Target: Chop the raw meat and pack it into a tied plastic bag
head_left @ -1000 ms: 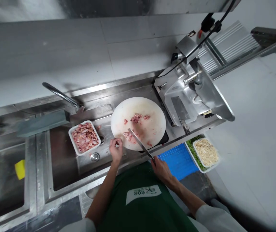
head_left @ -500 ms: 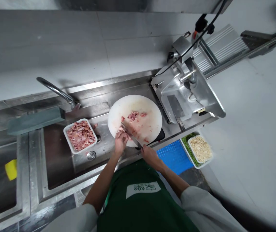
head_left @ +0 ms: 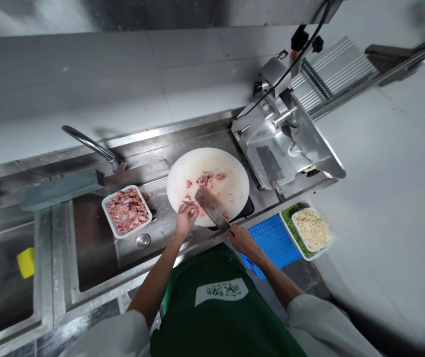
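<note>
We see the scene evenly lit from above, bright on the white wall (head_left: 86,84) and floor (head_left: 394,198), with dull glare on the steel counter (head_left: 152,238). Our wide lens bends straight lines near the edges, and the corners darken and blur. The knife (head_left: 212,210) is slightly smeared; the faucet (head_left: 89,145) casts a soft shadow.

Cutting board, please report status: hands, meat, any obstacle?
Right hand holds cleaver. Left hand on meat pieces at cutting board edge. Nothing in the way.
</note>
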### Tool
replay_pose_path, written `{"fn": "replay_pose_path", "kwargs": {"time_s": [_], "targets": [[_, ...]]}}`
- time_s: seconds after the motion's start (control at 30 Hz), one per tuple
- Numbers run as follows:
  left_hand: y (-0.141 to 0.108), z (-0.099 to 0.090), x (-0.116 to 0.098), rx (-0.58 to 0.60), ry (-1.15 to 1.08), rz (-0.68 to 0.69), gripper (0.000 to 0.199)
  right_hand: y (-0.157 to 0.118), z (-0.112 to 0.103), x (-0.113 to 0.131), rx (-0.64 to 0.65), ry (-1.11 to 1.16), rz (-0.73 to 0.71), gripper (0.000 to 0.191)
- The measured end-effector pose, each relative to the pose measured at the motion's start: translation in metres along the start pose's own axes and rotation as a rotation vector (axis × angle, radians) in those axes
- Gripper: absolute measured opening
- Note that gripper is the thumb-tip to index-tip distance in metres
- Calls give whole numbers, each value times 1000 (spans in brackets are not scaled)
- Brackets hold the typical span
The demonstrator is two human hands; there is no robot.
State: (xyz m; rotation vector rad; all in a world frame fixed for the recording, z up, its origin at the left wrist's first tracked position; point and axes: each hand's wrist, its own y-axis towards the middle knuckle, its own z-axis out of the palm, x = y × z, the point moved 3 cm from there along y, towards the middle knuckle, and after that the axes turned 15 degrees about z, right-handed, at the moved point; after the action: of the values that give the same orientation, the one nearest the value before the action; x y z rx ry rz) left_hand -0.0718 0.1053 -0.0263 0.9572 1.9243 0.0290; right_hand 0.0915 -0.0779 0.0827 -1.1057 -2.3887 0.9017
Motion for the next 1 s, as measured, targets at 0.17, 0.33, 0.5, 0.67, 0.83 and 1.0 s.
{"fn": "replay_pose_path", "kwargs": {"time_s": [0.17,0.33,0.5,0.67,0.83,1.0], "targets": [[-18,-26,-5,-239,-13,-154,23,-23,-7,1,-115,37,-13,35],[-37,-45,0,-362,57,-208,23,-21,19,10,-7,-9,12,31],[-16,-41,3,-291,32,-160,24,-23,17,-18,76,-89,47,27],[28,-1,2,-59,-63,-5,16,-28,0,-54,25,-90,124,29],[52,42,-6,126,-113,84,17,-27,9,-67,7,-27,228,31],[46,22,-19,-109,-32,-31,21,-30,9,-53,-11,67,238,30]]}}
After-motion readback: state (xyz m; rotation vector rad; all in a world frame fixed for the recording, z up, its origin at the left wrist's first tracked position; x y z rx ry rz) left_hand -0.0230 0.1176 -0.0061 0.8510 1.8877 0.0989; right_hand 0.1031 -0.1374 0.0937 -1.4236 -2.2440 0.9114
